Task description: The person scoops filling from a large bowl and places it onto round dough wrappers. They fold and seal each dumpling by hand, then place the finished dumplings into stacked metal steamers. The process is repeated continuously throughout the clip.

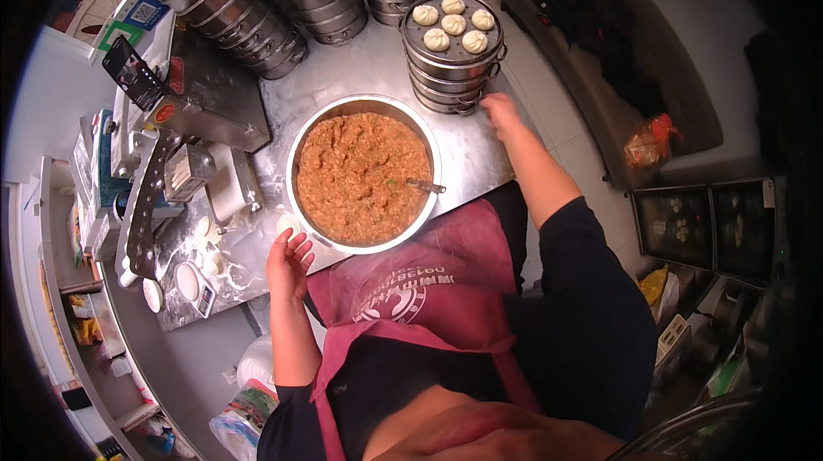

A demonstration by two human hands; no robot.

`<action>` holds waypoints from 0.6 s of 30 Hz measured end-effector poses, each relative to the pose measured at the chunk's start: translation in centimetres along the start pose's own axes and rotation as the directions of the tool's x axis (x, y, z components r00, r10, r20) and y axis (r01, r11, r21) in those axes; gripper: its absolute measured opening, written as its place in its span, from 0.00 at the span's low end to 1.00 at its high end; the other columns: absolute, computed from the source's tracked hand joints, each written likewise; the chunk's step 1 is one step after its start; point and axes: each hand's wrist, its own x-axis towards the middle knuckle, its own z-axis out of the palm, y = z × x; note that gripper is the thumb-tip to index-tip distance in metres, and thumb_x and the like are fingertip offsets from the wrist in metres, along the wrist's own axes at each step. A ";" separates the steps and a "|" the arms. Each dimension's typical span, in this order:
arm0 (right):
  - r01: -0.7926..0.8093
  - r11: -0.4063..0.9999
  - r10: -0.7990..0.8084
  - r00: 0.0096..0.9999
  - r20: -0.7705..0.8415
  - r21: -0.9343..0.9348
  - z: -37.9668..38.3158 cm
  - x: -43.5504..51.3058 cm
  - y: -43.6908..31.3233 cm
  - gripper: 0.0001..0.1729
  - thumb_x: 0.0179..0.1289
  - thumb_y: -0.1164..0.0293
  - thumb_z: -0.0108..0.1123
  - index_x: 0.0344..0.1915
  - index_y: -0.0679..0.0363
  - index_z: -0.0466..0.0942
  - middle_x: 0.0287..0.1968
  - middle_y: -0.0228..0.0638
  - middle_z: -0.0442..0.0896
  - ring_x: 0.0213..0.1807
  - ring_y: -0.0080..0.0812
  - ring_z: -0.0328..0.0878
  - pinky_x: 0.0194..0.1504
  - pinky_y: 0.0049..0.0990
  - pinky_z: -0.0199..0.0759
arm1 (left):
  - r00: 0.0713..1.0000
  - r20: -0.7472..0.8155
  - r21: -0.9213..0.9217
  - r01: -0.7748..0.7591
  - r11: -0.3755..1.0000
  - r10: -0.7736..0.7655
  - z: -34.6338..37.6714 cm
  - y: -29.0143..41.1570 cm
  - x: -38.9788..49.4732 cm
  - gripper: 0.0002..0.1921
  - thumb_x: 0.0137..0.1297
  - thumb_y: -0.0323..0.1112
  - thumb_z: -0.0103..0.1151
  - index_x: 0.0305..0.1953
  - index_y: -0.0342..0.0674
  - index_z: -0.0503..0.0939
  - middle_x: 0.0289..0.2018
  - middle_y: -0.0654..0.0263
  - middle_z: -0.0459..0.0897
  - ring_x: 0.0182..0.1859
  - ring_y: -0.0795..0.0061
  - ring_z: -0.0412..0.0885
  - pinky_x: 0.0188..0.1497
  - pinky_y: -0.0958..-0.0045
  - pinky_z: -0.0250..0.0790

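A wide metal basin [429,133] of ground filling [360,171] stands on the steel table in front of me, a spoon or spatula handle [425,186] leaning over its right side. My left hand [290,263] is raised at the basin's lower left with fingers apart and nothing in them. Just beyond its fingertips lies a pale round of dough [288,223]. At the right, my right hand [501,112] is by the lower handles of a stack of steel steamers [443,78]; whether its fingers grip a handle is unclear. Several pleated buns [454,25] sit on the perforated top tier.
Tall steamer stacks [257,36] stand at the back. On the left are a propped phone [133,74], a dough-rolling machine [212,107], a small scale [193,286] and floured dough pieces [209,229]. The steel table [472,152] ends near my apron.
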 end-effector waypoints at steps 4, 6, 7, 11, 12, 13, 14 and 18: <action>0.238 0.961 -0.275 0.891 -0.361 -0.144 -4.7 2.3 -5.6 0.11 0.54 0.68 0.61 0.36 0.60 0.82 0.34 0.38 0.84 0.39 0.32 0.80 0.43 0.31 0.73 | 1.000 -0.001 0.018 0.006 1.000 -0.006 0.3 0.8 1.1 0.19 0.70 0.46 0.52 0.56 0.43 0.72 0.42 0.62 0.82 0.41 0.70 0.80 0.41 0.68 0.73; 0.437 0.894 -0.443 0.825 -0.351 -0.101 -5.7 5.2 -10.8 0.10 0.54 0.68 0.62 0.35 0.61 0.82 0.32 0.37 0.84 0.36 0.30 0.80 0.39 0.30 0.74 | 1.000 0.013 0.024 -0.003 1.000 0.003 0.8 1.5 1.6 0.20 0.69 0.46 0.53 0.56 0.43 0.71 0.43 0.62 0.81 0.41 0.70 0.80 0.41 0.68 0.73; 0.552 0.833 -0.534 0.778 -0.331 -0.048 -5.3 5.4 -14.8 0.11 0.54 0.68 0.62 0.35 0.62 0.81 0.32 0.36 0.84 0.35 0.28 0.79 0.37 0.29 0.74 | 1.000 -0.009 0.032 0.000 0.999 0.000 1.0 1.9 1.7 0.20 0.69 0.46 0.53 0.56 0.43 0.71 0.43 0.62 0.81 0.41 0.70 0.80 0.41 0.68 0.73; 0.405 0.886 -0.416 0.909 0.001 0.228 0.4 5.2 -29.7 0.14 0.60 0.65 0.63 0.41 0.62 0.77 0.37 0.32 0.79 0.34 0.26 0.77 0.35 0.26 0.77 | 0.999 -0.042 0.018 -0.027 0.999 0.028 1.4 3.6 1.7 0.21 0.68 0.47 0.55 0.57 0.43 0.71 0.42 0.62 0.81 0.41 0.71 0.80 0.41 0.69 0.73; 0.348 0.908 -0.368 0.929 0.048 0.232 2.6 5.6 -32.3 0.18 0.59 0.63 0.64 0.43 0.62 0.76 0.42 0.36 0.77 0.40 0.30 0.76 0.38 0.28 0.77 | 0.997 -0.068 0.028 -0.039 0.999 0.041 1.3 4.1 1.5 0.21 0.68 0.46 0.55 0.57 0.43 0.71 0.42 0.63 0.81 0.40 0.71 0.81 0.40 0.69 0.73; 0.289 0.929 -0.316 0.945 0.088 0.229 4.4 6.1 -34.5 0.22 0.57 0.60 0.65 0.46 0.62 0.74 0.47 0.39 0.76 0.45 0.34 0.76 0.41 0.31 0.78 | 0.995 -0.090 0.039 -0.045 0.998 0.048 1.1 4.6 1.5 0.21 0.68 0.46 0.55 0.57 0.43 0.71 0.42 0.63 0.82 0.40 0.71 0.81 0.39 0.69 0.73; 0.243 0.946 -0.271 0.956 0.114 0.214 6.1 7.0 -36.4 0.26 0.56 0.57 0.65 0.48 0.62 0.73 0.53 0.43 0.72 0.51 0.39 0.72 0.45 0.35 0.76 | 0.991 -0.120 0.035 -0.051 0.998 0.055 1.0 5.1 1.3 0.21 0.68 0.46 0.55 0.57 0.44 0.71 0.42 0.63 0.82 0.40 0.71 0.81 0.39 0.70 0.73; 0.009 0.961 -0.075 0.970 0.230 0.275 12.9 8.0 -41.0 0.27 0.56 0.56 0.60 0.53 0.57 0.71 0.62 0.44 0.64 0.60 0.47 0.61 0.56 0.52 0.65 | 0.964 -0.256 -0.009 -0.083 0.996 0.078 -1.6 5.4 -0.1 0.19 0.67 0.46 0.56 0.55 0.45 0.73 0.40 0.65 0.82 0.38 0.72 0.80 0.37 0.70 0.73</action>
